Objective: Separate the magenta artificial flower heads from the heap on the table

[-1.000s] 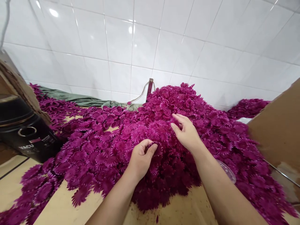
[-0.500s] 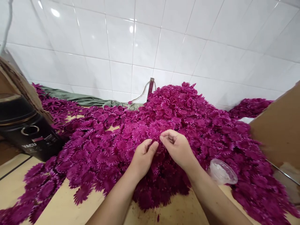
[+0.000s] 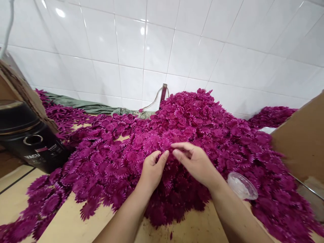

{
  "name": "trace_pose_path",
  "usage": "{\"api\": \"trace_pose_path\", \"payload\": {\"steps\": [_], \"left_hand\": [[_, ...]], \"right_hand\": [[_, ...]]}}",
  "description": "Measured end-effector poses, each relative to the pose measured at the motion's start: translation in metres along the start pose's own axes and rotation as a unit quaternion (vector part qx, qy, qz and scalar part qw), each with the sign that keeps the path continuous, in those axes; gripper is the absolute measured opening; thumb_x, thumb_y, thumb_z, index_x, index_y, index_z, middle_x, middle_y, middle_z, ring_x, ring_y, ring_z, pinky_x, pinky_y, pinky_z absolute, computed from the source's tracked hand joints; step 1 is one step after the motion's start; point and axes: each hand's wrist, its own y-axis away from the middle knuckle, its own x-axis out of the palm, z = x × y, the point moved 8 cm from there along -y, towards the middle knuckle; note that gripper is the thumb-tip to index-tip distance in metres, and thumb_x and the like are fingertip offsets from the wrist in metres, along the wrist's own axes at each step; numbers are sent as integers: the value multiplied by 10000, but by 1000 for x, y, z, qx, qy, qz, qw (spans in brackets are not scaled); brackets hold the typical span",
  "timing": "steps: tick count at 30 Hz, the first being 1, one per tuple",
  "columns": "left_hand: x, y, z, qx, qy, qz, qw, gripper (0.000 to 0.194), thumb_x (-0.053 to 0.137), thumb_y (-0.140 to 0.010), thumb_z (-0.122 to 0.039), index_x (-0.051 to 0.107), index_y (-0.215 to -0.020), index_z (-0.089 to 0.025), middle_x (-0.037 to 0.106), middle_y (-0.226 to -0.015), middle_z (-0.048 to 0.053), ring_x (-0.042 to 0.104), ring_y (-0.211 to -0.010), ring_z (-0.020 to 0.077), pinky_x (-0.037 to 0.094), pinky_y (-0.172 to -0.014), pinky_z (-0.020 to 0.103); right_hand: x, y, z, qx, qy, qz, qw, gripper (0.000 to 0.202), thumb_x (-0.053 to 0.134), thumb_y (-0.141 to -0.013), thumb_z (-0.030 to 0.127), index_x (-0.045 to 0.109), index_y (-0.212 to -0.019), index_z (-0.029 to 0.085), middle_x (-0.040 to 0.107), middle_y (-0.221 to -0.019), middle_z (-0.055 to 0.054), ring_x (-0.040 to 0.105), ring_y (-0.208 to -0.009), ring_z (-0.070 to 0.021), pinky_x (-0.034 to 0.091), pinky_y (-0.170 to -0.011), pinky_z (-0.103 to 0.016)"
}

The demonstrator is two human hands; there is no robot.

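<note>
Two hands meet over a heap of magenta flower heads on a bench.

The left hand (image 3: 151, 170) and right hand (image 3: 196, 163) rest on the near slope of the flower pile (image 3: 192, 135), fingertips almost touching; each grip is pinched on petals between thumb and fingers, though which single flower is hidden among the others. The pile spreads across the bench (image 3: 65, 226) up to the white tiled wall (image 3: 162, 44). A clear plastic cup (image 3: 242, 185) lies on its side just right of the right wrist. A black appliance (image 3: 27, 141) stands at the left, cardboard (image 3: 301, 141) at the right, green cloth (image 3: 86, 107) behind.
</note>
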Motion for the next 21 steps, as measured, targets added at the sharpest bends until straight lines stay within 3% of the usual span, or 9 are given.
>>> {"api": "trace_pose_path", "payload": {"steps": [2,5,7,11,16,18,21], "left_hand": [[0,-1,5,-27,39,2,999,384,557,-649,-516,401,-525,-188,328,-526,-62,314,-531,93,302,-524,222],[5,1,3,-36,67,27,997,440,514,-646,-602,421,-531,-187,360,-524,-58,341,-534,100,333,-543,230],[9,4,-3,-16,54,47,997,423,488,-682,-587,446,-557,-185,397,-553,-49,370,-564,108,355,-577,234],[17,8,-15,32,-11,71,997,278,533,-720,-426,473,-598,-183,426,-593,-45,386,-590,110,360,-596,225],[15,8,-11,32,-10,72,997,170,523,-736,-326,539,-680,-166,476,-596,-31,426,-591,114,369,-595,226],[11,6,-8,15,4,55,998,150,534,-726,-308,561,-705,-162,519,-621,-21,460,-615,123,383,-620,232],[10,5,-5,-2,32,47,998,146,558,-703,-284,595,-777,-164,588,-699,-5,509,-675,137,402,-674,241]], "right_hand": [[23,9,5,29,-69,75,994,192,576,-725,284,612,-882,180,672,-821,-42,621,-750,-160,502,-711,-311],[28,10,4,28,-101,56,993,129,588,-689,245,590,-795,173,634,-703,1,586,-639,-127,485,-608,-255],[16,8,0,15,-72,-3,997,90,552,-707,259,575,-724,173,582,-611,23,537,-563,-113,448,-544,-233],[-6,0,-6,18,8,-92,996,208,498,-740,331,546,-609,177,475,-482,40,439,-448,-104,363,-459,-230],[-51,-15,-28,71,-43,-246,966,170,503,-687,344,521,-644,180,502,-508,24,483,-465,-127,394,-504,-265],[-62,-22,-35,78,-49,-258,962,155,545,-635,314,543,-698,172,536,-561,12,499,-507,-134,406,-536,-280],[-64,-27,-37,56,-44,-222,972,214,587,-597,312,571,-755,168,554,-582,11,497,-529,-135,407,-546,-283]]}}
